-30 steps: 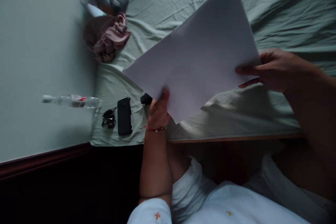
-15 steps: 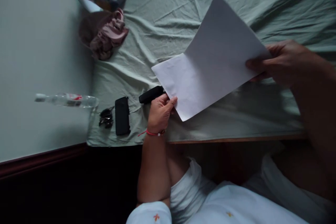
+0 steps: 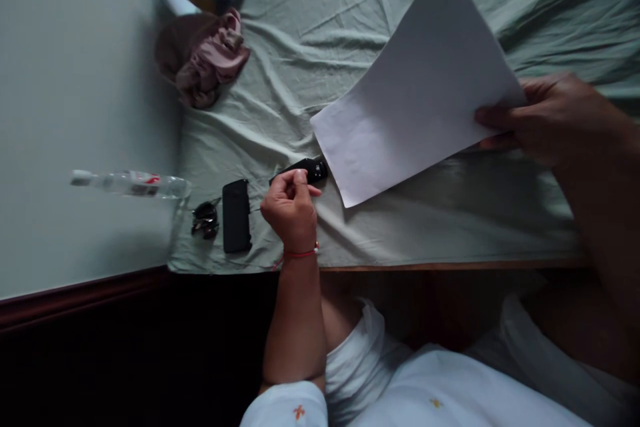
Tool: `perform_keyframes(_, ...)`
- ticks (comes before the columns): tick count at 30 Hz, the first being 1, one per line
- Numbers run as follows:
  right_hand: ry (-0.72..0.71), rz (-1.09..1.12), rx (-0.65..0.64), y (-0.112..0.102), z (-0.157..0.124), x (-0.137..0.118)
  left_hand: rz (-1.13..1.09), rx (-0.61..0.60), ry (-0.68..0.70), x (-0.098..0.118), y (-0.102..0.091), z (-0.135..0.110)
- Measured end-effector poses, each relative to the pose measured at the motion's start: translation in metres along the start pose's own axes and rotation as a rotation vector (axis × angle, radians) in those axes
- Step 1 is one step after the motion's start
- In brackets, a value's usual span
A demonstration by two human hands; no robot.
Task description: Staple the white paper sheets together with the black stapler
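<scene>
Gripping paper (image 3: pixel 415 90) by right edge, right hand (image 3: pixel 560 117) held it above green cloth (image 3: pixel 450 233), room before front edge; left hand (image 3: pixel 294 207), loosely clenched, partly hid black device (image 3: pixel 316 171), apart from paper.

paper (image 3: pixel 420 80) is plain white, shading grey-lilac | cloth (image 3: pixel 450 227) is plain pale green | flat slab (image 3: pixel 236 216) is black | slim device (image 3: pixel 316 171) is black with pale marks | bunched fabric (image 3: pixel 213 73) is dusty pink | bottle (image 3: pixel 117 182) is clear, cap (image 3: pixel 81 177) white | bracelet (image 3: pixel 300 254) is red | sleeve (image 3: pixel 273 405) is white, motif (image 3: pixel 299 411) orange | skirting (image 3: pixel 100 291) is dark red
</scene>
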State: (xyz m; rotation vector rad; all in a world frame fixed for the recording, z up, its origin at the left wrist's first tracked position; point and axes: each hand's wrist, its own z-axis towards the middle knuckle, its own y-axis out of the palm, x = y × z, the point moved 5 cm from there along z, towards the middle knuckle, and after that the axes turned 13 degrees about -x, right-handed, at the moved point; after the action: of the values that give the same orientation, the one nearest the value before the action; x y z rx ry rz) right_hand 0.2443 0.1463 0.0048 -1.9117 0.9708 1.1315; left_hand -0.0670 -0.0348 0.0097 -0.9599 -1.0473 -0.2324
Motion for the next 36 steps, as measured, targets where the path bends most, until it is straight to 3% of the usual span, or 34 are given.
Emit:
perform_keyframes(3,-0.041,0.042,-0.020,0.004,0.004,0.004,0.087,0.204,0.154,0.009,-0.010,-0.003)
perform_keyframes(8,-0.084,0.092,-0.044,0.008,0.007,0.009,0.296,0.275,0.251,0.008,-0.015,0.001)
perform_keyframes(12,-0.119,0.104,-0.063,0.012,0.007,0.008,0.379,0.234,0.267,-0.008,-0.015,0.015)
perform_keyframes(19,-0.136,0.167,-0.070,0.020,0.003,0.004,0.269,0.062,0.145,-0.039,-0.004,0.034)
perform_keyframes(28,-0.122,0.188,-0.101,0.028,0.000,0.002,0.259,0.047,0.149,-0.033,-0.003,0.030)
perform_keyframes(36,-0.137,0.230,-0.052,0.031,0.007,0.008,0.238,-0.041,0.162,-0.018,0.005,0.018)
